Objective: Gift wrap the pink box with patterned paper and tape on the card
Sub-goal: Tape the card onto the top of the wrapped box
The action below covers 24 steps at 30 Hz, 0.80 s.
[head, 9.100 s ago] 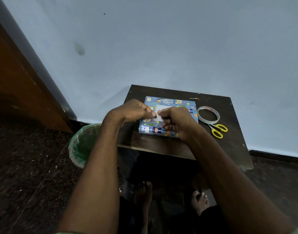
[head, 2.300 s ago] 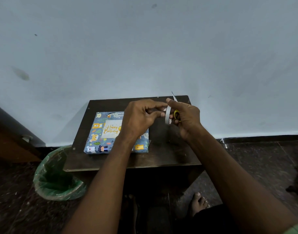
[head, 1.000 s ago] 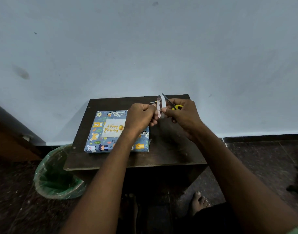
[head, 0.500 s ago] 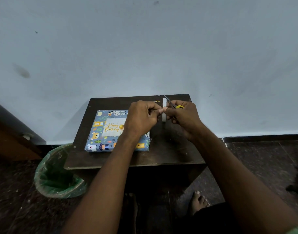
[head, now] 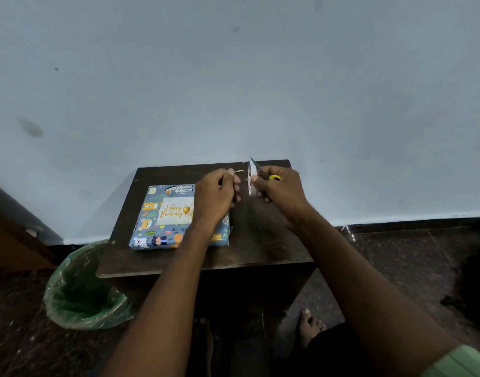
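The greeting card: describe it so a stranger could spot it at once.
Start at the small dark wooden table against the pale blue wall. On its left half lies a flat box wrapped in blue animal-patterned paper. The small white rectangular greeting card sits on top of that box, the only plain pale patch among the cartoon animals, with "Happy Birthday" in gold script and a gold balloon.

Pale green short sleeve (head: 462, 361), bare feet (head: 309, 325)
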Tool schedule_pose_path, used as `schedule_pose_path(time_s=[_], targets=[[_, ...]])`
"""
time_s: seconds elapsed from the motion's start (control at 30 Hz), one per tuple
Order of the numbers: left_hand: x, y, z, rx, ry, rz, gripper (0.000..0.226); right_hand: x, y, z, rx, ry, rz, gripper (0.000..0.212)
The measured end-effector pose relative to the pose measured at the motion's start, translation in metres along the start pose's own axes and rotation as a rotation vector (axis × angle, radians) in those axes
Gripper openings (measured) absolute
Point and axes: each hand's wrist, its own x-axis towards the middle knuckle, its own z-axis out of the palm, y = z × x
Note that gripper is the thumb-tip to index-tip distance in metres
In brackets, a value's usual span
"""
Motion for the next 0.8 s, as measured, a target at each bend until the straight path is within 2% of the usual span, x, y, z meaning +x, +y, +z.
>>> schedule_pose_path(time_s=[0.1, 0.17, 0.23, 0.37, 0.47, 0.6, 0.7, 0.8], targets=[[-0.013, 0.006, 0.005, -0.118, -0.059, 0.045, 0.016, -0.011, -0.002, -0.006, 0.005, 0.003, 0.065, 0.012], [-0.026, 0.013, 0.010, -0.132, -0.065, 0.051, 0.014, -0.021, -0.006, -0.007, 0.009, -0.009, 0.086, 0.011], [-0.040, 0.015, 0.014, -0.171, 0.000, 0.022, 0.020, -0.032, -0.008, -0.008, 0.022, -0.015, 0.098, 0.012], [-0.054, 0.008, 0.015, -0.231, 0.145, 0.010, 0.010, -0.044, -0.011, -0.004, 0.092, -0.056, 0.154, 0.021], [-0.049, -0.001, 0.020, -0.161, 0.208, 0.060, 0.010, -0.044, -0.003, 0.003, 0.118, -0.034, 0.158, 0.034], [-0.046, -0.004, 0.030, -0.078, 0.187, 0.158, 0.012, -0.045, 0.013, 0.000, 0.096, 0.052, 0.173, 0.041], [-0.049, -0.005, 0.039, 0.025, 0.236, 0.228, 0.013, -0.048, 0.016, -0.012, 0.180, 0.116, 0.260, 0.047], [-0.056, -0.003, 0.039, 0.119, 0.250, 0.299, 0.014, -0.051, 0.010, -0.028, 0.325, 0.187, 0.315, 0.039]])
